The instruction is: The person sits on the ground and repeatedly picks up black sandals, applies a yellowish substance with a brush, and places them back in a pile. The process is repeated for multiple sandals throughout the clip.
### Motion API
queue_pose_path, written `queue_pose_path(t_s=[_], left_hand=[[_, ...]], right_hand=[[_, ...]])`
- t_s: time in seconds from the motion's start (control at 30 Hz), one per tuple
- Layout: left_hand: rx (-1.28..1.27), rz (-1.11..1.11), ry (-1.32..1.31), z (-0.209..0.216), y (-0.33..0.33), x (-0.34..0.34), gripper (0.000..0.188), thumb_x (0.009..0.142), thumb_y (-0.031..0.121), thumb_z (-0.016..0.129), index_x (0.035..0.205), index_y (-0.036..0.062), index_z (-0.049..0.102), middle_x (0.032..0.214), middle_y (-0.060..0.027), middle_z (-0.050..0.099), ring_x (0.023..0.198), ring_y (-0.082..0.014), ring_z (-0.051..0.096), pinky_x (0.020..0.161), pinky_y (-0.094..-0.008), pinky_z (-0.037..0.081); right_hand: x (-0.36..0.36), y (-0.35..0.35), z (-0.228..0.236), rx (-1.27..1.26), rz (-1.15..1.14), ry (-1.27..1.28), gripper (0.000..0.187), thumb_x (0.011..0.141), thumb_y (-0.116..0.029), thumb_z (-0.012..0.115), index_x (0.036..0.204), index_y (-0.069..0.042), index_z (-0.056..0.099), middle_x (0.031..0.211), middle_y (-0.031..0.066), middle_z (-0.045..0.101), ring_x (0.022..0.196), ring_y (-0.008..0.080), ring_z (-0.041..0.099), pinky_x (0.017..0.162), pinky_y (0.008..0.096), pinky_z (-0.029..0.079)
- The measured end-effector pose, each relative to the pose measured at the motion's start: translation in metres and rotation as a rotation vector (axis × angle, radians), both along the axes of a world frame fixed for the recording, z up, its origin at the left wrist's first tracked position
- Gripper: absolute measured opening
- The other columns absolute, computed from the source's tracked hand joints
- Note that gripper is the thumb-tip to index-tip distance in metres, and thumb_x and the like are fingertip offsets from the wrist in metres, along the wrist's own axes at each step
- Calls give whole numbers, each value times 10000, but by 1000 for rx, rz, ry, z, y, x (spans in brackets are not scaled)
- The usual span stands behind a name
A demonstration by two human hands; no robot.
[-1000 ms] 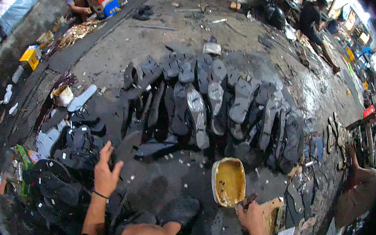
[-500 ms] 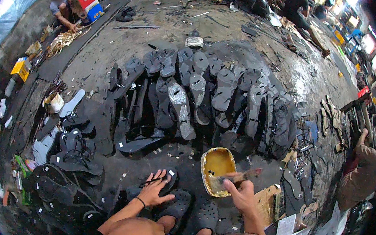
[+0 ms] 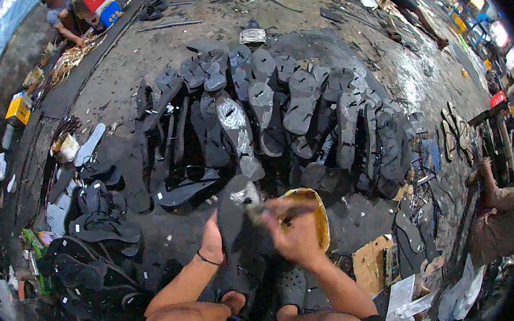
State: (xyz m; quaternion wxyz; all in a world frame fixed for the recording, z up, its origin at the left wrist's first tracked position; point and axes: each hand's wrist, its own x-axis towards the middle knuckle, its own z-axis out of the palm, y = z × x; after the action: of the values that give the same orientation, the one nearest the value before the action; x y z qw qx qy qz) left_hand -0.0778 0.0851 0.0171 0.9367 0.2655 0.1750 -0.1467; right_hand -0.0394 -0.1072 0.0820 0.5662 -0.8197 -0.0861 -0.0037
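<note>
My left hand [image 3: 212, 238] holds a black sandal sole [image 3: 233, 216] upright in front of me, gripping its left edge. My right hand [image 3: 290, 230] grips a small brush [image 3: 256, 211] whose tip rests on the upper part of the sole, where a shiny wet patch shows. Just behind my right hand sits a yellow bowl of glue [image 3: 320, 212] on the ground. My knees and feet are at the lower edge.
Several black soles [image 3: 300, 105] lie spread in rows on the wet concrete ahead. A pile of black sandals [image 3: 97, 225] lies at my left. Cardboard and paper scraps [image 3: 377, 267] lie at my right. A person [image 3: 66, 12] crouches at far left; another person [image 3: 496, 211] at right.
My left hand lifted a black sole off the ground and holds it up. My right hand took the brush out of the yellow bowl and brought it onto the sole.
</note>
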Motion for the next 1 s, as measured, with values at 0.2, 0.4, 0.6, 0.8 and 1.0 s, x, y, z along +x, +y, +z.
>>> queue_pose_path(t_s=[0.2, 0.4, 0.6, 0.8, 1.0], left_hand=[[143, 97, 104, 1, -18, -10, 381, 1052, 272, 414, 1238, 0, 607, 1147, -90, 678, 1004, -202, 668, 883, -334, 541], [566, 101, -78, 23, -17, -7, 387, 1057, 324, 488, 1207, 2, 642, 1114, -52, 691, 969, -150, 660, 875, -289, 522], [-68, -152, 271, 26, 20, -28, 561, 1044, 466, 407, 1322, 14, 589, 1265, -136, 650, 1132, -259, 640, 1006, -392, 496], [-49, -211, 283, -16, 12, -88, 702, 1033, 586, 324, 1459, 40, 444, 1393, -133, 567, 1208, -286, 595, 1042, -420, 474], [213, -45, 85, 28, 0, 16, 705, 952, 682, 452, 1263, 63, 583, 1142, -64, 670, 1008, -207, 651, 878, -352, 531]], right_hand=[[0, -1, -5, -118, -89, -194, 152, 889, -165, 726, 985, -50, 700, 1003, 118, 733, 866, 291, 701, 766, 396, 534], [-8, 13, 7, 17, -107, 6, 236, 892, -145, 728, 1093, -25, 695, 984, 137, 722, 878, 261, 693, 804, 351, 537], [-5, -15, 21, 530, -309, 311, 260, 953, -180, 684, 1142, -2, 671, 1023, 66, 707, 905, 108, 645, 807, 270, 514], [-17, -18, -8, 590, -215, 446, 282, 946, -162, 692, 1174, -1, 653, 1017, 50, 701, 902, 109, 630, 817, 266, 504], [-35, 19, -6, -26, 118, -158, 247, 869, -219, 748, 1025, -30, 715, 994, 133, 734, 928, 262, 697, 842, 375, 527]])
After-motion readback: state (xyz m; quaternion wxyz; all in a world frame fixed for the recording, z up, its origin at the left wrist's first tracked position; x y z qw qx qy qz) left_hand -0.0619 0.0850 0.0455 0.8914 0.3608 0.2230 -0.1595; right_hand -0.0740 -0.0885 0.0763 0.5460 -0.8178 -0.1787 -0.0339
